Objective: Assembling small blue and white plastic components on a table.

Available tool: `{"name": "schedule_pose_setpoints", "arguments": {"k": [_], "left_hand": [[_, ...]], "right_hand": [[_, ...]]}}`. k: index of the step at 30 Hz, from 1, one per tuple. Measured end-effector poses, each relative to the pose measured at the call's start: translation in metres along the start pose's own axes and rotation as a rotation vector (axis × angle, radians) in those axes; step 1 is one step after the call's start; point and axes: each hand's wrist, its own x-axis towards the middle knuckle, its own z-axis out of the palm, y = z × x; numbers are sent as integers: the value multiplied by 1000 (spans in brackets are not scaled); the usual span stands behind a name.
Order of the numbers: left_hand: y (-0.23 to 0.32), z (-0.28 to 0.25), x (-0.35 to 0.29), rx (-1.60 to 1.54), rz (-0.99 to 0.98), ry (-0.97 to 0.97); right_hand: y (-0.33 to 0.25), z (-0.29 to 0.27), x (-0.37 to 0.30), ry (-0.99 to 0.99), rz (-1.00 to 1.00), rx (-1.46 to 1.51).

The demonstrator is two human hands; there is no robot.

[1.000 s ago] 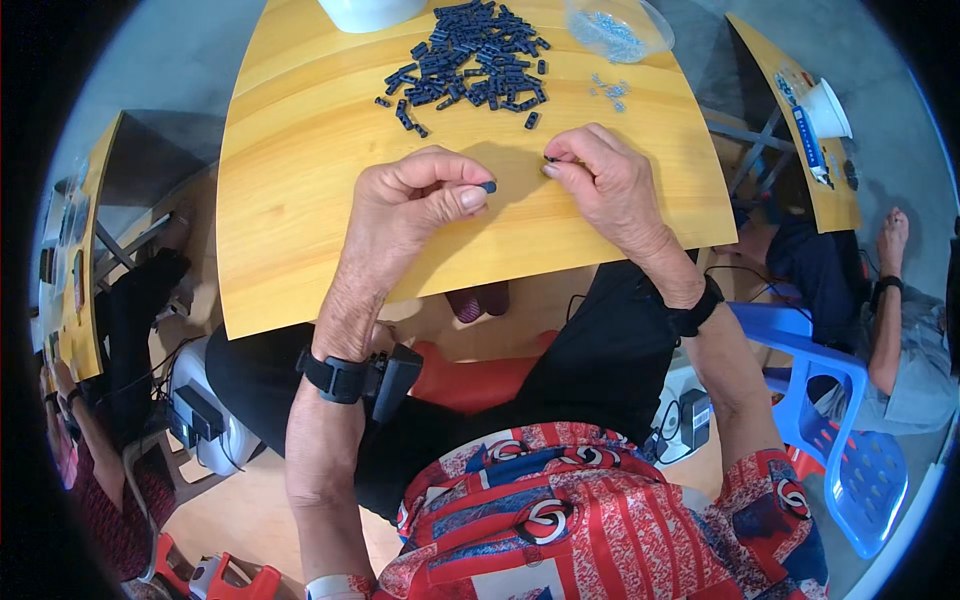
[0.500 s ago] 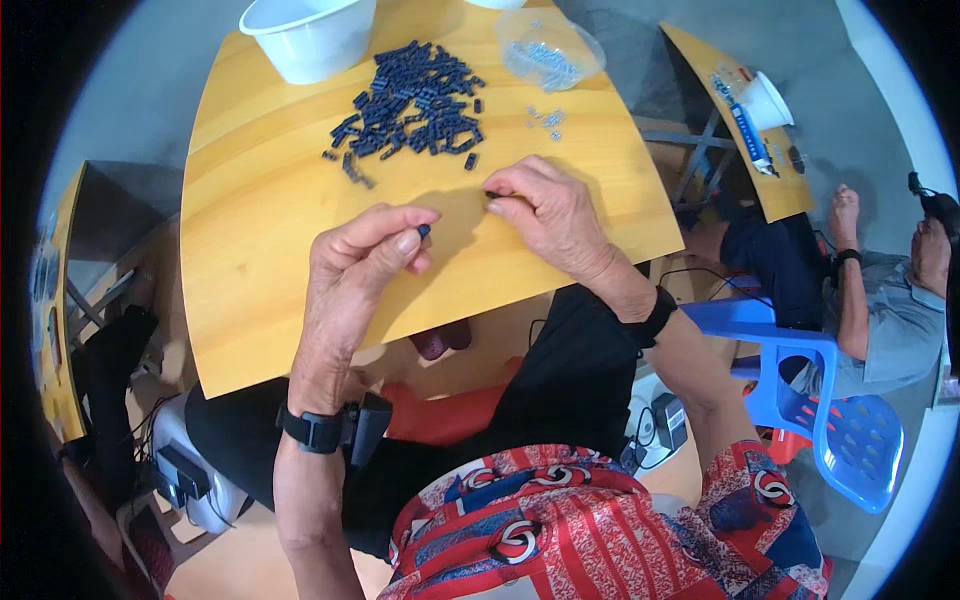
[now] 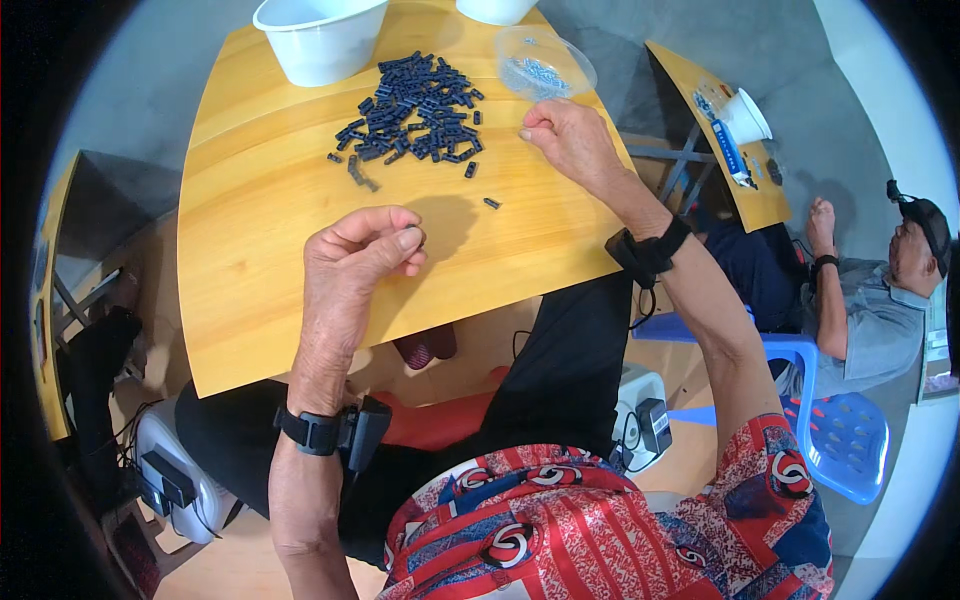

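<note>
My left hand point(image 3: 362, 255) is raised over the front of the yellow wooden table point(image 3: 260, 260), thumb and forefinger pinched on a small black part point(image 3: 419, 241). My right hand point(image 3: 568, 140) reaches to the far right of the table, fingers pinched together just in front of a clear plastic dish point(image 3: 545, 62) of tiny pale pieces; whether it holds anything I cannot tell. A pile of several small black parts point(image 3: 415, 110) lies between the hands and the far edge. One loose black part point(image 3: 492, 203) lies nearer me.
A white bowl point(image 3: 320, 40) stands at the far left of the pile, a second white bowl point(image 3: 495, 10) at the far edge. To the right another person point(image 3: 870, 290) sits by a blue chair point(image 3: 840, 440) and a second table point(image 3: 735, 150) with a white cup.
My hands were together over the table's middle. The right hand has moved away to the far right beside the clear dish. The left hand stays pinched on its black part.
</note>
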Motion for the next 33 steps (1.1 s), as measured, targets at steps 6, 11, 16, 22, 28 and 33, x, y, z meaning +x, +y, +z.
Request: {"name": "schedule_pose_setpoints", "arguments": {"k": [6, 11, 16, 22, 28, 33], "left_hand": [[2, 4, -3, 66, 27, 42], [4, 0, -3, 87, 29, 91], [4, -7, -4, -60, -28, 32], [0, -1, -6, -215, -115, -13], [-5, 4, -9, -70, -52, 10], [-5, 9, -11, 101, 16, 12]], "right_hand": [[0, 12, 3, -58, 45, -144], [-10, 11, -7, -73, -32, 49], [-97, -26, -38, -337, 355, 724], [-143, -7, -60, -199, 278, 1044], [-136, 4, -61, 0, -127, 613], [-134, 3, -62, -115, 37, 816]]}}
